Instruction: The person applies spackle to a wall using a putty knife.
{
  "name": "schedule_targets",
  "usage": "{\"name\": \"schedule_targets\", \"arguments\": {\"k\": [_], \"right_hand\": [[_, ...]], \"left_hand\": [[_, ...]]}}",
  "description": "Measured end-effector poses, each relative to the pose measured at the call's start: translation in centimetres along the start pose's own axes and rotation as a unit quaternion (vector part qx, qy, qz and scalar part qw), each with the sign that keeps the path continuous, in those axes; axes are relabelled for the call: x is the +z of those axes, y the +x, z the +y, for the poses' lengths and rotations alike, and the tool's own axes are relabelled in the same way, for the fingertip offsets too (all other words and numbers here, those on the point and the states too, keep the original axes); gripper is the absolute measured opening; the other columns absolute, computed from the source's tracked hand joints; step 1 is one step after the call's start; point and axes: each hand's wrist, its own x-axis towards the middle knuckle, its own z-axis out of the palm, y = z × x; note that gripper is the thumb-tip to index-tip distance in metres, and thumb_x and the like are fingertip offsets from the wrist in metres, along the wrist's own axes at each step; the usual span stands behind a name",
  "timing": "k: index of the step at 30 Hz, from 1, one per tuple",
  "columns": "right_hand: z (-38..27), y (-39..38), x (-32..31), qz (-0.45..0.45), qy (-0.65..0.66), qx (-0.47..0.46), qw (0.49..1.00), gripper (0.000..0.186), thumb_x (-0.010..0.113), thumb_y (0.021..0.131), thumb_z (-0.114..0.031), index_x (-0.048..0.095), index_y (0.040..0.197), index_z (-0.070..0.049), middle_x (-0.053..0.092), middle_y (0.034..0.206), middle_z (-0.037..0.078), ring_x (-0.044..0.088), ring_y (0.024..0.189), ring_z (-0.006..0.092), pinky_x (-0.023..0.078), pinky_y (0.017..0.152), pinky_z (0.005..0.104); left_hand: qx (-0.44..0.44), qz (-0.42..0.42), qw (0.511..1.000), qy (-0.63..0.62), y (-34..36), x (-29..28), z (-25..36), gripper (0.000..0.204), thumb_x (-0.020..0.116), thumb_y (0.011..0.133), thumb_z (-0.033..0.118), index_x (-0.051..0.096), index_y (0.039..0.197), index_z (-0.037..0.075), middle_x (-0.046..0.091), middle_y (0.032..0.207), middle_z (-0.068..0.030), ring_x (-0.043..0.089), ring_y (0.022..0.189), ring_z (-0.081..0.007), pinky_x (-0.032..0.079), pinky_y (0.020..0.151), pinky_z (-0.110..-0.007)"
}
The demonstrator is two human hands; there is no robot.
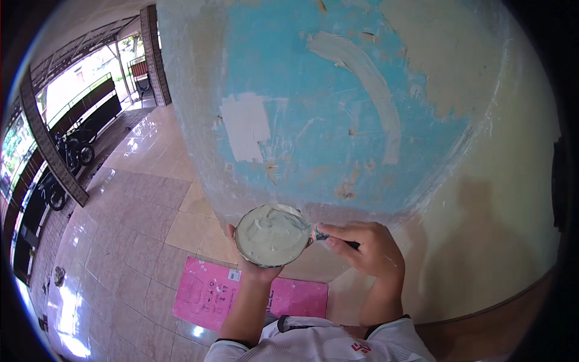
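Observation:
My left hand (259, 273) is wrapped from below around a round tub (236, 248) and holds it up in front of the wall. Pale grey-green putty (265, 238) fills the tub, its surface streaked and uneven. The dark handle of a putty knife (348, 242) is gripped by my right hand (369, 246), just right of the tub. Its smeared blade reaches over the tub's right rim into the putty. Ahead stands a wall (338, 145) with a large blue area, a curved pale putty stroke (377, 96) and a squarish white patch (247, 128).
Flat on the tiled floor (139, 220) below my arms lies a pink printed cardboard sheet (202, 286). Motorcycles (75, 151) are parked at the far left beside a pillar (51, 142) and a dark gate (90, 114). Bare brown spots and scratches mark the blue paint.

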Motion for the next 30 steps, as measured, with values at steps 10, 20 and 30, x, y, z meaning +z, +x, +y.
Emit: {"name": "schedule_targets", "arguments": {"k": [10, 20, 30], "right_hand": [[1.3, -1.6, 1.8, -0.109, -0.007, 0.070, 0.992, 0.031, 0.075, 0.088, -0.022, 0.079, 0.119, -0.023, 0.073, 0.081, 0.012, 0.067, 0.066, 0.0306, 0.051, 0.061, 0.0397], [1.2, -1.5, 2.8, -0.029, 0.056, 0.044, 0.997, 0.027, 0.076, 0.086, -0.021, 0.080, 0.113, -0.025, 0.074, 0.081, 0.010, 0.067, 0.066, 0.0301, 0.051, 0.060, 0.0390], [1.1, -2.3, 2.7, -0.058, 0.035, 0.061, 0.996, 0.025, 0.076, 0.087, -0.020, 0.081, 0.111, -0.020, 0.074, 0.082, 0.011, 0.068, 0.065, 0.0279, 0.051, 0.060, 0.0378]], "left_hand": [[-0.028, 0.023, 0.999, -0.040, -0.6, -3.0, -0.2, 0.088, 0.037, 0.094, 0.078, 0.051, 0.149, 0.011, 0.051, 0.152, -0.0156, 0.051, 0.135, -0.0421, 0.042, 0.111, -0.061], [-0.016, 0.037, 0.999, -0.012, -0.6, -2.3, 0.1, 0.084, 0.036, 0.096, 0.075, 0.052, 0.148, 0.011, 0.054, 0.148, -0.0148, 0.054, 0.131, -0.0413, 0.044, 0.109, -0.059], [-0.008, 0.041, 0.999, 0.010, -0.4, -2.7, -0.2, 0.079, 0.037, 0.097, 0.072, 0.055, 0.146, 0.012, 0.057, 0.146, -0.0124, 0.054, 0.132, -0.0381, 0.044, 0.109, -0.058]]}}
